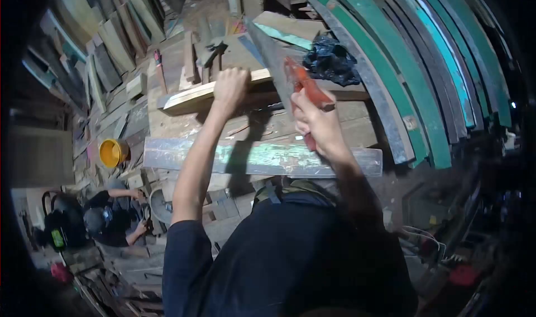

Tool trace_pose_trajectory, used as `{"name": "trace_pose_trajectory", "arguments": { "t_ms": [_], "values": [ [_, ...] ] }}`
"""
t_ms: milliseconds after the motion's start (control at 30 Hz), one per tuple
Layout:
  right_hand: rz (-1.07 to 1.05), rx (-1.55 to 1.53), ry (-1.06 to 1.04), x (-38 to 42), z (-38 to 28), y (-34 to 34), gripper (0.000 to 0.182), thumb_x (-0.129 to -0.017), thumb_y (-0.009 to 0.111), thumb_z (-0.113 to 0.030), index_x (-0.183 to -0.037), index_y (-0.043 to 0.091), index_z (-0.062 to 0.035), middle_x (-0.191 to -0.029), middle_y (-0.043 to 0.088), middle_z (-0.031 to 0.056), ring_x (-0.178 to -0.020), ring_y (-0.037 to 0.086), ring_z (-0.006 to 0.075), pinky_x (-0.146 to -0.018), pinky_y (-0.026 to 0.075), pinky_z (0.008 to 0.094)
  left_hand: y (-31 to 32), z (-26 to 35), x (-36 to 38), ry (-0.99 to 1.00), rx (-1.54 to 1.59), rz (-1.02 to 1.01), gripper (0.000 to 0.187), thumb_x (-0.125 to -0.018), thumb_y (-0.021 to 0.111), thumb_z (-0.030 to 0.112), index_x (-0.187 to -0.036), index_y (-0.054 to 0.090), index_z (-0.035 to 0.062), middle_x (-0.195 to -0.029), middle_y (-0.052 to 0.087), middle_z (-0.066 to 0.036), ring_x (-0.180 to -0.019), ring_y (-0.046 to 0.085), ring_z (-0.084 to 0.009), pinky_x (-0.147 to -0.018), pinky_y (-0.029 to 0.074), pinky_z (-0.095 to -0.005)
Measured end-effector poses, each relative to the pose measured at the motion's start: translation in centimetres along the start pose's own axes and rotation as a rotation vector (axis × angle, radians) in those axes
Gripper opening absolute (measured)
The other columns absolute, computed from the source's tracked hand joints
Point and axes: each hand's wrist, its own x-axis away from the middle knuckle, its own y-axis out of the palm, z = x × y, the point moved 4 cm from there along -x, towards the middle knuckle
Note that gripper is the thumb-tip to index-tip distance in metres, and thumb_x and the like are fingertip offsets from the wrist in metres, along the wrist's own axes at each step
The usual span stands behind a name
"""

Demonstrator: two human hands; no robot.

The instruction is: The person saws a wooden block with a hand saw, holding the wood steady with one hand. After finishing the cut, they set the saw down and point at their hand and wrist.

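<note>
My right hand point(315, 119) is wrapped round the orange-red handle of a handsaw point(272, 57). The saw's blade points up and away, and it overlaps the right part of a pale wooden board point(187, 98) in this view. My left hand point(231, 85) is closed over that board near its middle, with the knuckles up. Closer to my body, a long plank point(262, 156) with worn green paint lies across the workbench point(162, 128). Past the board, a dark-headed hammer point(214, 54) and a red-handled tool point(159, 66) rest on the bench.
A black plastic bag point(330, 60) sits right of the saw. Long green-painted planks point(385, 54) are stacked along the right. A yellow bucket point(113, 152) stands on the littered floor at left, with a crouching person point(114, 216) below it. Boards point(106, 60) lean at upper left.
</note>
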Motion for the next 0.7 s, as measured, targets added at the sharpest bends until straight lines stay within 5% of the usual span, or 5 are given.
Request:
{"name": "trace_pose_trajectory", "arguments": {
  "t_ms": [167,267,333,533,700],
  "values": [
    [0.037,0.312,-0.417,7.6,0.8,-0.9,0.023,-0.097,0.068,-0.011,-0.116,0.065,-0.0001,-0.085,0.059,-0.0020,-0.078,0.051,0.0048,-0.066,0.045,0.0276,3.5,-3.4,0.0,0.014,0.238,0.176,0.021,-0.087,0.061,0.009,-0.105,0.072,0.0069,-0.098,0.072,-0.018,-0.095,0.068,-0.0392,-0.082,0.053,-0.0501],
    [0.033,0.341,-0.277,8.0,0.4,-1.9,0.014,-0.094,0.067,-0.009,-0.096,0.058,0.0014,-0.078,0.055,0.0005,-0.075,0.051,0.0070,-0.064,0.043,0.0314,2.3,-1.5,-1.9,-0.184,0.071,-0.254,0.027,-0.089,0.070,0.022,-0.113,0.073,0.0088,-0.111,0.072,-0.018,-0.099,0.069,-0.0349,-0.081,0.054,-0.0499],
    [-0.011,0.434,-0.185,7.9,-2.8,-1.4,0.025,-0.090,0.071,-0.016,-0.089,0.054,0.0019,-0.073,0.058,0.0106,-0.073,0.061,0.0166,-0.065,0.048,0.0379,4.0,-2.3,-1.0,-0.023,0.048,0.090,0.034,-0.091,0.069,0.035,-0.107,0.070,0.0052,-0.098,0.070,-0.020,-0.092,0.067,-0.0398,-0.080,0.053,-0.0501],
    [0.011,0.541,-0.398,5.2,-2.8,-0.3,0.037,-0.095,0.073,-0.028,-0.087,0.054,0.0028,-0.068,0.051,0.0107,-0.064,0.052,0.0185,-0.060,0.044,0.0385,5.5,-4.2,-1.4,-0.158,0.070,-0.264,0.033,-0.089,0.070,0.028,-0.112,0.068,0.0054,-0.101,0.069,-0.017,-0.098,0.066,-0.0375,-0.085,0.052,-0.0488],
    [-0.084,0.488,-0.191,5.5,-4.2,-1.4,0.035,-0.097,0.071,-0.030,-0.091,0.056,0.0017,-0.070,0.058,0.0062,-0.061,0.057,0.0130,-0.052,0.046,0.0339,5.2,-2.8,1.4,-0.021,0.029,-0.003,0.034,-0.092,0.063,0.014,-0.124,0.063,0.0044,-0.102,0.064,-0.016,-0.093,0.062,-0.0349,-0.084,0.048,-0.0466]
  ]
}}
